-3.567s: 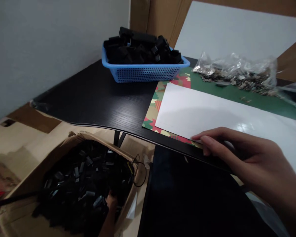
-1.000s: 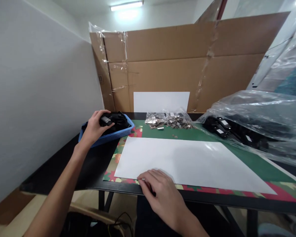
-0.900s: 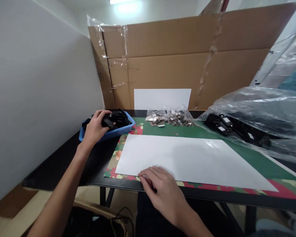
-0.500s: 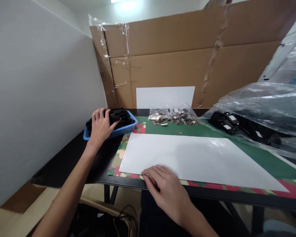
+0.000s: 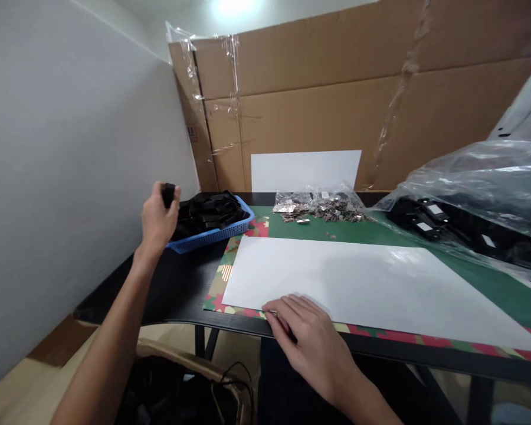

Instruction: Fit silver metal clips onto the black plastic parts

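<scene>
My left hand (image 5: 158,215) is raised at the left edge of the blue basket, its fingers closed on a small black plastic part (image 5: 167,195). Most of that part is hidden by the fingers. More black parts (image 5: 212,211) fill the blue basket (image 5: 207,237). At the table's front edge my right hand (image 5: 305,333) rests on the near border of a white sheet (image 5: 358,271). Its fingers are curled around a slim item, of which only a small metallic bit shows near the fingertips; its kind is hidden.
Behind the sheet lie clear bags with many small metal pieces (image 5: 340,209), and a small silver piece (image 5: 303,221) in front. To the right, a large clear plastic bag (image 5: 478,171) covers black parts with white labels. Cardboard (image 5: 310,118) stands at the back, a grey wall (image 5: 92,130) at left.
My left hand has lifted out of the basket and moved left and up, now with a black part in it. My right hand stays at the sheet's edge. The view has shifted slightly.
</scene>
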Demonstrator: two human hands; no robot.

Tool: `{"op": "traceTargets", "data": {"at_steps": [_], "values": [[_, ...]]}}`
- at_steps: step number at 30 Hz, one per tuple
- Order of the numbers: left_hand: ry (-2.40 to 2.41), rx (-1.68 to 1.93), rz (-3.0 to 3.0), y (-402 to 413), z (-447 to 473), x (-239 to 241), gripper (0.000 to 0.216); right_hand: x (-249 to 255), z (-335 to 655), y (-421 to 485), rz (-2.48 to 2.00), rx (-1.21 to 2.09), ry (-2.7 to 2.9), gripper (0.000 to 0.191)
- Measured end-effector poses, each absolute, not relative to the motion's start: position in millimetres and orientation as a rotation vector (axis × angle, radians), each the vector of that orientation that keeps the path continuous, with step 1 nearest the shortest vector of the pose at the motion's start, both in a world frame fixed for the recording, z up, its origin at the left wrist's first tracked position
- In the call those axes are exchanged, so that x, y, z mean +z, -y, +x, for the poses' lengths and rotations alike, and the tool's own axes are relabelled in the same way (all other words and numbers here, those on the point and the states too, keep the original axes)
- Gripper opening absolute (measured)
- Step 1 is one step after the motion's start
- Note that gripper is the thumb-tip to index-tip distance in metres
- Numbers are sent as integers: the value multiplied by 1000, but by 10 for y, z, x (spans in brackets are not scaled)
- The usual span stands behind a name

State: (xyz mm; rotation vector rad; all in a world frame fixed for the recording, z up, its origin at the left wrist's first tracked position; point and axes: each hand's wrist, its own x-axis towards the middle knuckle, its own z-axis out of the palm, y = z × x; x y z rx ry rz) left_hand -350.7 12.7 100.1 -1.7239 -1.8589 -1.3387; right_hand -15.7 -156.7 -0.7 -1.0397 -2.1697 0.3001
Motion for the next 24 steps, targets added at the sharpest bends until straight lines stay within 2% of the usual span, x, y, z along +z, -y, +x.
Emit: {"op": "traceTargets", "data": {"at_steps": [3,10,16,19,21,24], "values": [[2009,-1471,-1653,-88,-3837,850,59,-22,-157,1560,-1031,269,2184,17],[2059,-1362,-1800,-245,-3904,429,50,-35,-169,1556,-1044,230,2190,17],[2001,-1368,-1768,-105,-3836,500,58,-24,-168,1577,-1040,221,2195,17],[1953,-1485,-1682,270,-3779,641,61,-23,-168,1578,-1038,198,2194,17],[1904,-1608,-1648,717,-3724,600,50,-20,-171,1580,-1042,186,2192,18],[2048,-1644,-1430,1584,-3686,109,32,-13,-175,1585,-1056,192,2200,18]]}}
